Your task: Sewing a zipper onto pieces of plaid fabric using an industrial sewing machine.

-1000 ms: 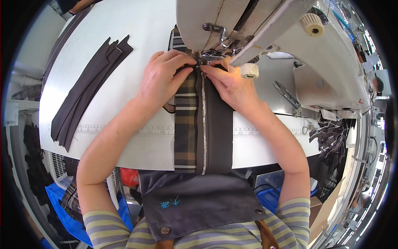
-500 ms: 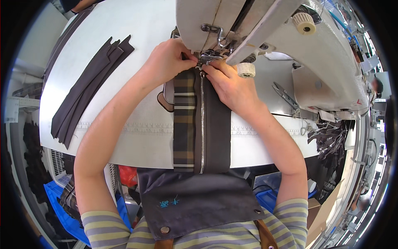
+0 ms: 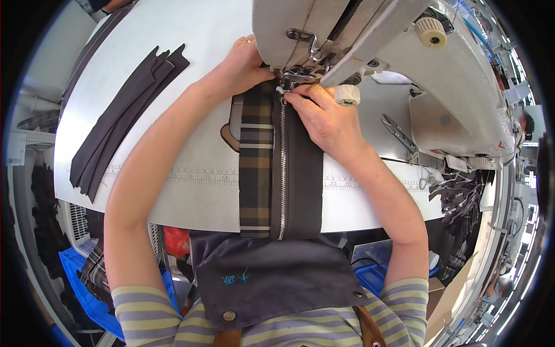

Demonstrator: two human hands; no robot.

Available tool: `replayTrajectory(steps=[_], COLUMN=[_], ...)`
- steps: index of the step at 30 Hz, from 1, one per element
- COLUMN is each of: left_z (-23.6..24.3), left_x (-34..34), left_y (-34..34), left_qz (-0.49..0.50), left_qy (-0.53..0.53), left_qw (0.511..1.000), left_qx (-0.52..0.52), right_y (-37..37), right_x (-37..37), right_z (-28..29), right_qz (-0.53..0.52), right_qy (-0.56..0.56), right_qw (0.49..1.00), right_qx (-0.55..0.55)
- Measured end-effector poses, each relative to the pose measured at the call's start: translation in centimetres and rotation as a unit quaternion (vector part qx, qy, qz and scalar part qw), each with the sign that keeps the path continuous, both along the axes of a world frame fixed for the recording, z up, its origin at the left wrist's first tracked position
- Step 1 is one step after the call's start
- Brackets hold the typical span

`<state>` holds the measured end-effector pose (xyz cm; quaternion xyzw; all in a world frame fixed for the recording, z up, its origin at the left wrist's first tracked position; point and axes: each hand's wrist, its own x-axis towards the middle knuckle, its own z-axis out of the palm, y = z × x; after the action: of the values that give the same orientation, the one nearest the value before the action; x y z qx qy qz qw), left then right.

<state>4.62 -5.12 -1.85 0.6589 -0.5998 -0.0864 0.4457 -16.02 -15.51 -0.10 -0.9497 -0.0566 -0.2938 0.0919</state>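
A strip of dark fabric with a metal zipper (image 3: 283, 168) runs from the sewing machine's presser foot (image 3: 296, 78) to the table's front edge. Plaid fabric (image 3: 255, 185) lies along the zipper's left side, plain dark fabric (image 3: 305, 179) along its right. My right hand (image 3: 330, 118) pinches the zipper's upper end just in front of the foot, thumb and fingers together. Left of the foot, my left hand (image 3: 245, 65) rests at the plaid fabric's far part. Its thumb reaches toward the foot, while its other fingers are mostly hidden by the machine head (image 3: 306, 23).
Several dark fabric strips (image 3: 130, 121) lie on the white table at left. Right of the machine's needle area are snips (image 3: 399, 133) and a heap of dark pieces with zippers (image 3: 457, 194). A blue crate (image 3: 87, 289) stands below the table at left.
My left hand has moved away from the presser foot, up and slightly left. The plaid fabric's upper part now shows more. My right hand keeps its pinch near the foot.
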Motion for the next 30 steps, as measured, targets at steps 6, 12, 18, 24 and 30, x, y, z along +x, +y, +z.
replayTrajectory(steps=[6,12,18,24,30], left_z=[1.7,3.0,2.5,2.5,2.0], left_x=[-1.4,-5.7,-8.2,-8.0,-8.3], left_y=[0.6,6.6,8.9,8.6,8.0], left_qz=[0.061,0.128,0.121,0.116,0.102], left_qy=[0.012,-0.103,-0.132,-0.171,-0.272], left_qw=[0.998,0.986,0.983,0.977,0.957], left_qx=[0.016,0.029,0.046,0.049,0.021], right_y=[0.7,-0.7,2.2,0.6,0.8], right_x=[0.0,-1.0,-0.5,-0.6,-2.5], right_z=[0.9,1.3,4.0,4.5,2.0], right_qz=[-0.045,-0.098,0.155,0.179,0.097], right_qy=[0.043,0.053,0.084,0.125,0.017], right_qw=[0.997,0.994,0.969,0.960,0.994], right_qx=[-0.052,-0.018,-0.172,-0.173,-0.047])
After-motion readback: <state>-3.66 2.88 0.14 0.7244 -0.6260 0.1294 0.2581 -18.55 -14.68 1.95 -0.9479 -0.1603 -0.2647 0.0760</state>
